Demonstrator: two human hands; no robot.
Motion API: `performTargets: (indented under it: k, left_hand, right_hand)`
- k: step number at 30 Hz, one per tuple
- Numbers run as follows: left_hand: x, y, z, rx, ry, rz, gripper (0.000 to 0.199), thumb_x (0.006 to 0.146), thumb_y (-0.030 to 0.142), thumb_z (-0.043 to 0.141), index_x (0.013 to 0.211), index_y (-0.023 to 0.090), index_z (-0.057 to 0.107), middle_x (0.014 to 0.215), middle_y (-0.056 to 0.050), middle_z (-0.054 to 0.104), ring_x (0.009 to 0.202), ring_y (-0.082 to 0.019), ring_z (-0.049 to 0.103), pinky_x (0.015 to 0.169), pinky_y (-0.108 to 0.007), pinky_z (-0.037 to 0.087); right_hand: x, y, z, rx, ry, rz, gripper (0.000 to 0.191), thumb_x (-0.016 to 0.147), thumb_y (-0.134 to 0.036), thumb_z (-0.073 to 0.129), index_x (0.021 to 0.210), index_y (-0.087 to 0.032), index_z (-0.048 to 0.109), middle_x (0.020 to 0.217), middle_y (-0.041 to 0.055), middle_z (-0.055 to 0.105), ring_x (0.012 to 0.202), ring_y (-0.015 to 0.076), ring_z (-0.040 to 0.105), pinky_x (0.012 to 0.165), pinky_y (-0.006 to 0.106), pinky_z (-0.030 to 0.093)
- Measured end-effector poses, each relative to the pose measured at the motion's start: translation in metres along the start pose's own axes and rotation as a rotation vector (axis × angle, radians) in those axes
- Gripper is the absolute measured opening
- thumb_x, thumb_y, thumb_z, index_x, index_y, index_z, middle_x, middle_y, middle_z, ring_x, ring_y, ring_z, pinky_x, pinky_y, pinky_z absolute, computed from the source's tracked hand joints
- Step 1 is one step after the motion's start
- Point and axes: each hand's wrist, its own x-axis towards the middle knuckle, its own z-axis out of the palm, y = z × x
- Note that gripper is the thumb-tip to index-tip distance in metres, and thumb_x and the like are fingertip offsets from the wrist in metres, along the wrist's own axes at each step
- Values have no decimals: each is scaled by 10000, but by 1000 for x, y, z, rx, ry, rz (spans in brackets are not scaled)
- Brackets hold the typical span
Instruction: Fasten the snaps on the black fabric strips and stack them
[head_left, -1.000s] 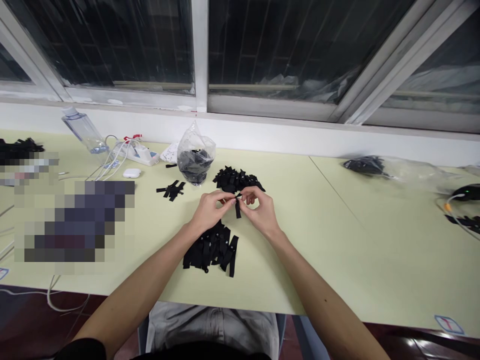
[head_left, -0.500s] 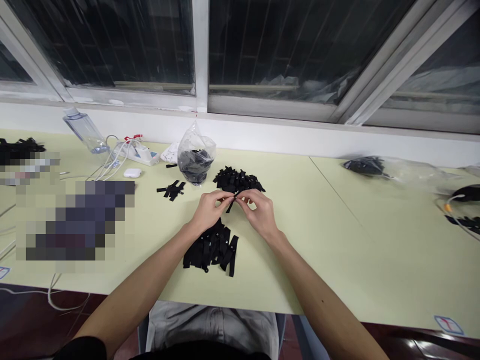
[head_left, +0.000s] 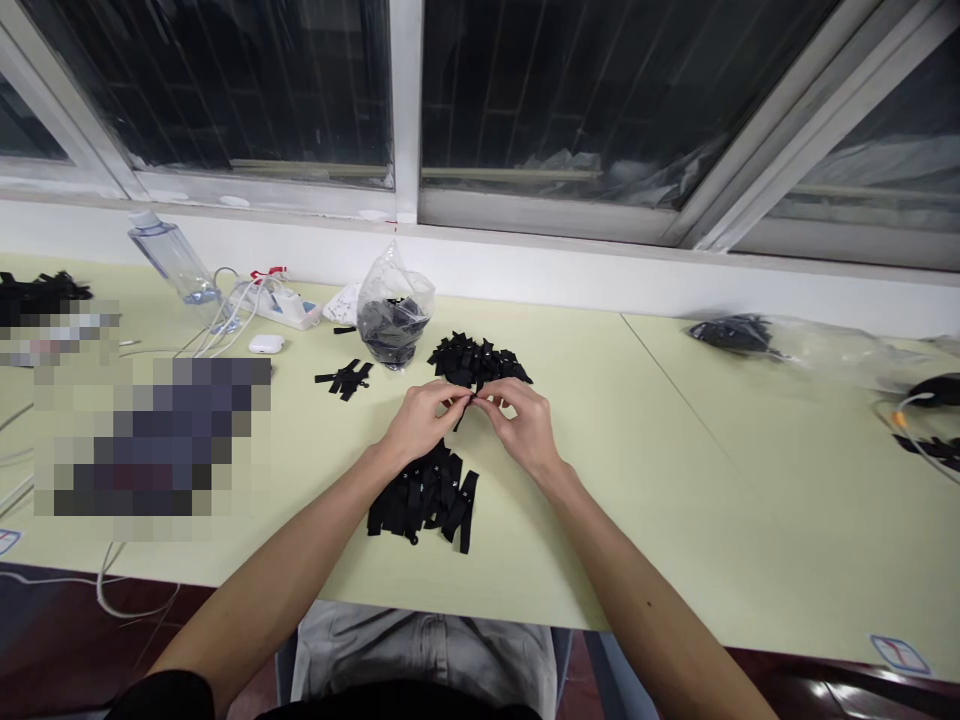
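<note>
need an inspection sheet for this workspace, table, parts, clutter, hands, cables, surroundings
Surface: pale yellow-green table; a seam runs across it, right of the hands.
Job's things: black strip between the fingertips; far heap and near pile of black pieces; small cluster to the left; clear bag with dark contents.
Clutter: tilted bottle, white case; item at left pixelated, cannot identify.
Hands: left and right both pinch the strip.
Cables: white cables tangled by power strip.
Surroundings: windows, dark beyond; loose-object hazards on floor: nothing seen.
</note>
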Motion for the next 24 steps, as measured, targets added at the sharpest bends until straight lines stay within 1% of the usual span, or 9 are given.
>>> performTargets:
  k: [5, 12, 19, 24]
  left_hand:
    - [1, 1, -3, 37, -32, 21, 212, 955, 255, 530, 1047, 228, 720, 949, -42, 726, 865, -182, 659, 794, -311, 502]
    - [0, 0, -5, 84, -82, 71, 209, 943, 210, 519, 1032, 217, 708, 964, -52, 722, 913, -195, 648, 835, -326, 496]
    - [0, 1, -4, 99, -94, 87, 201, 920, 184, 521, 962, 214, 716, 900, -45, 717, 864, -189, 641, 803, -311, 490]
    - [-1, 4, -2, 66, -72, 43, 195, 894, 159, 536, 865, 207, 723, 838, -23, 717, 790, -169, 636, 751, -289, 479]
  right_hand:
    - [0, 0, -1, 25, -32, 33, 103, 930, -283, 596, 902, -242, 686, 892, 59, 678, 756, 218, 587, 705, 381, 493]
    - [1, 0, -2, 46, -81, 67, 74, 916, -255, 607, 888, -235, 673, 883, 55, 669, 719, 203, 577, 677, 364, 476]
    - [0, 3, 0, 19, -95, 49, 88, 906, -213, 584, 852, -232, 651, 850, 49, 657, 713, 206, 569, 658, 359, 457]
    - [-2, 5, 3, -24, -99, -8, 127, 913, -166, 540, 850, -231, 629, 829, 48, 643, 758, 216, 577, 704, 363, 462]
